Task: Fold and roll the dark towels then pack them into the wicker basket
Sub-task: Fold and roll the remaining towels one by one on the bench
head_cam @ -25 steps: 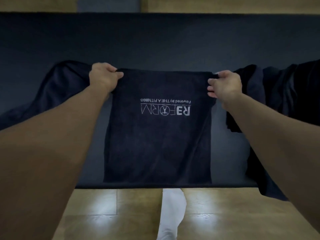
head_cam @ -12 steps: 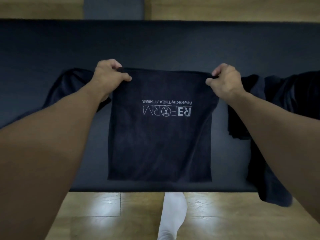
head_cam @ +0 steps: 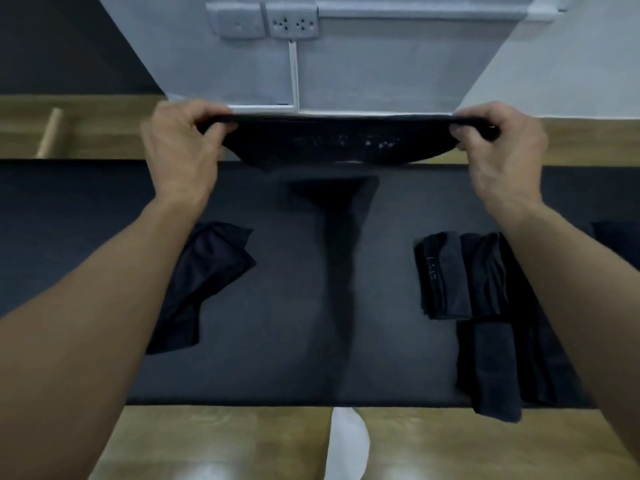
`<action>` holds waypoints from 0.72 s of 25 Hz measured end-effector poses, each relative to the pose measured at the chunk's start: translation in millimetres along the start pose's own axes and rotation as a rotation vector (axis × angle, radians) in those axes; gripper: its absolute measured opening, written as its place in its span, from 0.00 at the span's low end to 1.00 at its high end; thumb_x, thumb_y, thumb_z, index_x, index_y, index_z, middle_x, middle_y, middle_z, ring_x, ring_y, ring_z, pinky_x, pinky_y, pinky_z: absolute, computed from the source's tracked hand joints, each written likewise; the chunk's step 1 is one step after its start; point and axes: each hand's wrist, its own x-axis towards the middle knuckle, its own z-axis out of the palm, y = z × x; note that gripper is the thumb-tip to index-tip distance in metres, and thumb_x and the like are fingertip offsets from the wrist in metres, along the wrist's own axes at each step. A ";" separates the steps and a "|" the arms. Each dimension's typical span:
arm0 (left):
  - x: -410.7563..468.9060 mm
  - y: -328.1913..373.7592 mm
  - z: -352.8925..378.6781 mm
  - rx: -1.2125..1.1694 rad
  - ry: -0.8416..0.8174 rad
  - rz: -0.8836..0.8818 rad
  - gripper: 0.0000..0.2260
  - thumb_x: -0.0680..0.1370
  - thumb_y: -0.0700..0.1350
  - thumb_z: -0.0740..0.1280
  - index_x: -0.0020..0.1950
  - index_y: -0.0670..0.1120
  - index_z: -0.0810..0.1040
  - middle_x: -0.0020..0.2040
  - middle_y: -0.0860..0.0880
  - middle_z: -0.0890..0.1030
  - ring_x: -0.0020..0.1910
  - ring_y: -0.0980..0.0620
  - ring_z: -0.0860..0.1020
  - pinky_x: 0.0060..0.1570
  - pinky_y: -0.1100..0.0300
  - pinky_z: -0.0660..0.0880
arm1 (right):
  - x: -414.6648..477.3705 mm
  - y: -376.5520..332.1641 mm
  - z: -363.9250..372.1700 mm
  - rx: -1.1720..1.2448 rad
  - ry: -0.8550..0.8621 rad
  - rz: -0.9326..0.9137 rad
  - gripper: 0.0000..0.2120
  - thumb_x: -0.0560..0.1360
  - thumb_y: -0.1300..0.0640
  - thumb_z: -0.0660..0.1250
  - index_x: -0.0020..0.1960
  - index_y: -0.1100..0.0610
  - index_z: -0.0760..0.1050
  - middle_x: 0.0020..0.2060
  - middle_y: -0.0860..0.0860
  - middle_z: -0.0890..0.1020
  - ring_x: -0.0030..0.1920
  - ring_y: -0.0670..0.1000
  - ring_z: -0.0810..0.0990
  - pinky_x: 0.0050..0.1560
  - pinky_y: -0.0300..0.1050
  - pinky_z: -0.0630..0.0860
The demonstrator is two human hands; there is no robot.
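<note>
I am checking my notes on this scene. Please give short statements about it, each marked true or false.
1. The left hand and right hand each hold one end of a dark towel. True.
2. A crumpled towel lies on the dark mat's left, folded towels on its right. True.
3. A wicker basket stands on the mat. False: no basket is in view.
4. White tiles cover the ground. False: the floor is wood.

Dim, soft light; motion blur smears the towel (head_cam: 337, 143); wide-angle bending at edges; floor (head_cam: 214, 445) glare.
</note>
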 end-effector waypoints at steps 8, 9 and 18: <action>-112.5 -59.8 21.0 0.324 -0.345 0.063 0.11 0.72 0.30 0.68 0.50 0.41 0.85 0.45 0.38 0.84 0.44 0.38 0.81 0.48 0.48 0.79 | -106.8 83.6 20.0 -0.414 -0.285 0.040 0.09 0.76 0.58 0.69 0.55 0.51 0.83 0.52 0.53 0.83 0.52 0.54 0.80 0.56 0.50 0.77; -133.3 -76.9 29.0 0.368 -0.424 0.013 0.11 0.73 0.30 0.68 0.49 0.42 0.84 0.45 0.38 0.84 0.44 0.37 0.81 0.47 0.48 0.78 | -125.7 102.9 26.7 -0.484 -0.385 0.084 0.09 0.77 0.56 0.68 0.56 0.49 0.82 0.53 0.54 0.82 0.53 0.56 0.79 0.56 0.52 0.77; -299.9 -171.7 48.4 0.509 -0.875 -0.380 0.08 0.76 0.39 0.67 0.50 0.51 0.80 0.49 0.45 0.83 0.49 0.43 0.80 0.50 0.51 0.78 | -271.2 209.2 62.0 -0.813 -0.939 0.169 0.11 0.81 0.53 0.62 0.60 0.50 0.78 0.54 0.53 0.81 0.58 0.57 0.73 0.53 0.48 0.74</action>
